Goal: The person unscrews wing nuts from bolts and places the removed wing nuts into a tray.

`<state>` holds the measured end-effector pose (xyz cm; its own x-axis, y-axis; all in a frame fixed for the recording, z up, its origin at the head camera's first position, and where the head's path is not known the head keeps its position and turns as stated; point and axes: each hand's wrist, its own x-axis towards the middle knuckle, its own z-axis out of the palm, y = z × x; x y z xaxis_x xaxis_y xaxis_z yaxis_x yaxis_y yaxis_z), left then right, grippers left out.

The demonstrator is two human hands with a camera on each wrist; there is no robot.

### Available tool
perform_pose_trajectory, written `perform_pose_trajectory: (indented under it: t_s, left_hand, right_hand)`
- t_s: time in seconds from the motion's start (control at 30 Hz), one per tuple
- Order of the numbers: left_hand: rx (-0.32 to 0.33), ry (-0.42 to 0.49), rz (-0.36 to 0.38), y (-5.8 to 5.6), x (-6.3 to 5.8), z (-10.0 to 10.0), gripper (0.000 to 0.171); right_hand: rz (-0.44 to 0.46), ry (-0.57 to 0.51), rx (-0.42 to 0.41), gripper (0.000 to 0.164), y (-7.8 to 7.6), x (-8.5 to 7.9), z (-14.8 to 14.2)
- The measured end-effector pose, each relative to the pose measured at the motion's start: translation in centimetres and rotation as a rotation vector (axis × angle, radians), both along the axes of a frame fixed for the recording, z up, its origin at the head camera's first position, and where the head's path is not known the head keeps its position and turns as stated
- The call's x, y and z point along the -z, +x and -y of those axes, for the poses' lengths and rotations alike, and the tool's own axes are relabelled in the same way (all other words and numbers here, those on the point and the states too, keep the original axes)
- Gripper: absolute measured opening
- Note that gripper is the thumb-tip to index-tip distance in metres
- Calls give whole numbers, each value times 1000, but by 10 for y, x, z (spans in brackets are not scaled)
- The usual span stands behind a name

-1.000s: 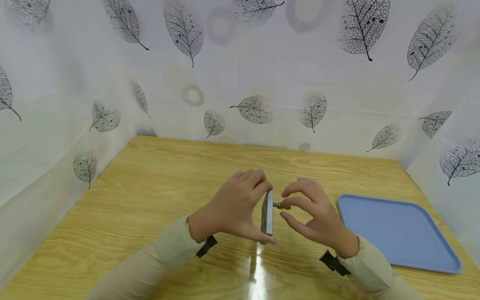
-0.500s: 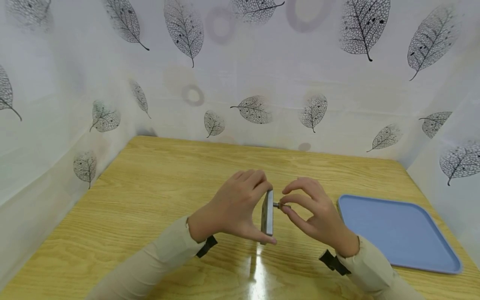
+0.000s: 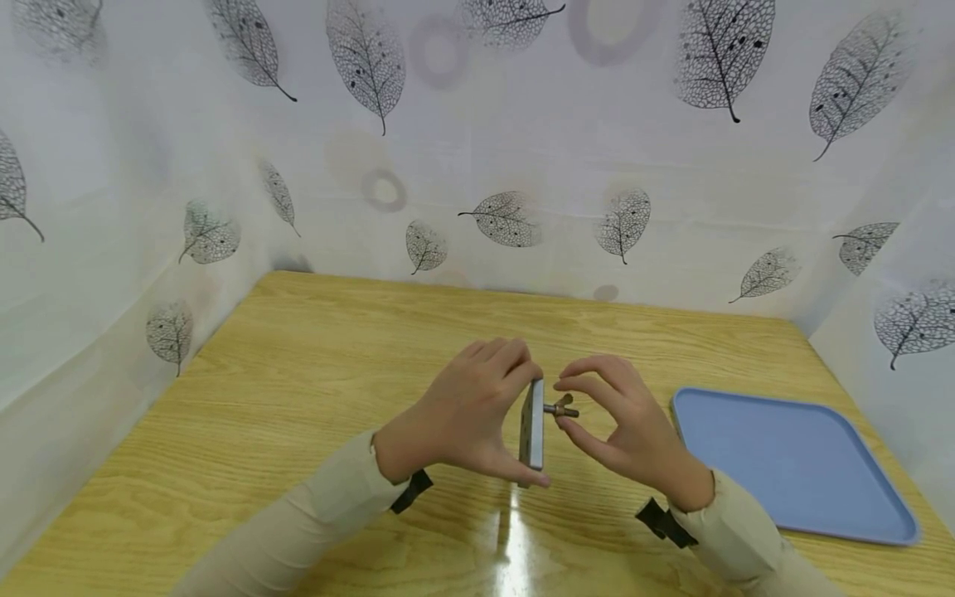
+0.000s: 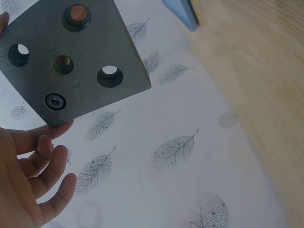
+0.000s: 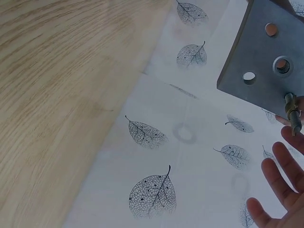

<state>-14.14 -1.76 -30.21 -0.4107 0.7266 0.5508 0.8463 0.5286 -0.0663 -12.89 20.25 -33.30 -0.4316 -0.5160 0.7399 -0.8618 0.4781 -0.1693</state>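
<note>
My left hand [image 3: 462, 410] grips a square grey metal plate [image 3: 532, 424] by its edges, holding it upright above the table. Several round holes show in the plate's face [image 4: 40, 78] in the left wrist view, with a socket-head bolt [image 4: 55, 101] seated in one corner hole. The bolt's threaded shank [image 5: 295, 124] sticks out of the far face toward my right hand, and a brass-coloured wing nut [image 3: 563, 406] sits partway along it. My right hand [image 3: 630, 419] is at the wing nut, its thumb and fingers spread around it without pinching it.
A blue tray [image 3: 798, 464] lies on the right of the wooden table [image 3: 358, 332]. White curtains with a leaf print [image 3: 515, 124] stand behind the table and along its sides.
My right fingers pinched the wing nut half a second ago and have since let go, and its wing now stands at another angle. The left hand and plate have stayed put.
</note>
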Motion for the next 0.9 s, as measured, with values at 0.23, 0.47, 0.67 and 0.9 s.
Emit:
perform_pose_trajectory:
  t_s: [0.23, 0.47, 0.67, 0.9]
  left_hand:
    - [5, -2, 0, 0, 0, 0, 87]
    - [6, -1, -5, 0, 0, 0, 87]
    - [5, 1, -1, 0, 1, 0, 87]
    - [-3, 0, -4, -1, 2, 1, 88]
  right_hand:
    - [18, 38, 32, 36, -1, 2, -1]
    - [-16, 48, -1, 31, -1, 1, 0]
    - [-87, -19, -74, 25, -2, 0, 2]
    - [-135, -57, -150, 23, -2, -1, 2]
